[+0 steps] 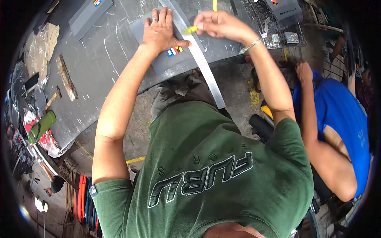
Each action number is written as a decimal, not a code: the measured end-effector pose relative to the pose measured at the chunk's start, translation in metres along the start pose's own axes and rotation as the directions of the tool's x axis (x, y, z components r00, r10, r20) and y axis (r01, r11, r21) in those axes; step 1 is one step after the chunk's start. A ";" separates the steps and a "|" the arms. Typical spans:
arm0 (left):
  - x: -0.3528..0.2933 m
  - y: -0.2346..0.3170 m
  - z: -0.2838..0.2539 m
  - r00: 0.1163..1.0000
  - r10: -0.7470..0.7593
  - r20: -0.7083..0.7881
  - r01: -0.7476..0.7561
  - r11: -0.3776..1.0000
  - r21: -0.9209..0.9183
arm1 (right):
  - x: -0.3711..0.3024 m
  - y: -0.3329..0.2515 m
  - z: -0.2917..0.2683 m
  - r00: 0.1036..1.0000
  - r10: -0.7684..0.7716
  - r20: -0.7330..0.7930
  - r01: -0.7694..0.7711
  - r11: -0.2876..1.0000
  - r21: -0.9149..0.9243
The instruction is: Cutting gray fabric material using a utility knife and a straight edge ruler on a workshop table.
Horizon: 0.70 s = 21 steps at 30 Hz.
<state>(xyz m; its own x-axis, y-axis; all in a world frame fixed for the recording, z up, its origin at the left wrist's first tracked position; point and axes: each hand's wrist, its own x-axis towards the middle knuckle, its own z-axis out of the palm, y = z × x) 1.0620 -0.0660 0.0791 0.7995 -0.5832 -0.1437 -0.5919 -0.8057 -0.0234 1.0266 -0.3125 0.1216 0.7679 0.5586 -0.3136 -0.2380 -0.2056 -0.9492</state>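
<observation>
My left hand [158, 32] lies flat with fingers stretched out on a dark grey sheet [158, 62], its thumb reaching over a long metal straightedge [204, 67]. The straightedge crosses the sheet at a slant, and its near end sticks out past the table edge. Between the fingertips of my right hand [218, 25] is a small bright yellow object [190, 29], held over the straightedge. Its exact kind cannot be made out. A small label of coloured flag squares [174, 51] shows on the sheet beside my left wrist.
The scratched dark table [95, 67] also bears another grey sheet [89, 18], a wooden stick [66, 77], a hammer [53, 98] and a green roll [43, 126]. Small boxes [291, 37] lie at the far right. A person in blue [341, 107] is close by on my right.
</observation>
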 end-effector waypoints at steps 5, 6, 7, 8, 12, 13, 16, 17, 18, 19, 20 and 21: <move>0.003 0.003 -0.001 1.000 0.000 -0.021 0.000 1.000 -0.009 | -0.019 0.057 0.018 0.934 0.023 -0.355 -0.209 0.843 -0.495; 0.001 -0.004 0.006 1.000 0.000 -0.017 0.000 1.000 -0.009 | -0.021 0.055 0.021 0.897 0.049 -0.440 -0.296 0.805 -0.514; -0.004 -0.016 0.013 0.972 0.139 -0.190 -0.191 0.936 -0.294 | -0.020 0.055 0.023 0.898 0.050 -0.437 -0.294 0.807 -0.512; -0.007 -0.025 0.020 0.898 0.210 -0.387 -0.399 0.761 -0.512 | -0.019 0.055 0.026 0.882 0.054 -0.468 -0.314 0.807 -0.500; -0.003 -0.018 0.004 0.913 0.232 -0.336 -0.389 0.744 -0.544 | -0.022 0.054 0.024 0.861 0.133 -0.490 -0.371 0.824 -0.428; 0.004 -0.003 -0.009 0.986 0.154 -0.060 -0.165 0.933 -0.319 | -0.023 0.053 0.022 0.857 0.140 -0.496 -0.378 0.824 -0.422; -0.002 -0.019 0.003 0.986 0.163 -0.044 -0.168 0.927 -0.335 | -0.016 0.045 0.021 0.855 0.216 -0.472 -0.447 0.767 -0.461; -0.007 -0.029 0.011 0.919 0.250 -0.306 -0.388 0.717 -0.579 | -0.012 0.044 0.023 0.857 0.210 -0.471 -0.449 0.752 -0.483; -0.003 -0.018 0.004 0.918 0.256 -0.304 -0.392 0.713 -0.582 | -0.012 0.045 0.023 0.851 0.211 -0.480 -0.463 0.733 -0.498; 0.005 0.002 -0.013 0.985 0.169 -0.028 -0.168 0.920 -0.354 | -0.015 0.045 0.021 0.844 0.220 -0.489 -0.474 0.732 -0.489; 0.011 0.013 -0.023 0.979 -0.013 0.202 0.019 0.999 -0.028 | -0.018 0.041 0.019 0.838 0.257 -0.482 -0.496 0.728 -0.473; 0.010 0.000 0.000 0.979 -0.022 0.201 0.028 0.999 -0.023 | -0.016 0.036 0.020 0.842 0.283 -0.460 -0.501 0.727 -0.470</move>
<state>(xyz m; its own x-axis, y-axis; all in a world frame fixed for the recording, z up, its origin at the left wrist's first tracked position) 1.0698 -0.0714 0.0778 0.7758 -0.5324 -0.3387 -0.5672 -0.8236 -0.0047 0.9937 -0.3128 0.0924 0.8527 0.0425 -0.5207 -0.2780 -0.8069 -0.5211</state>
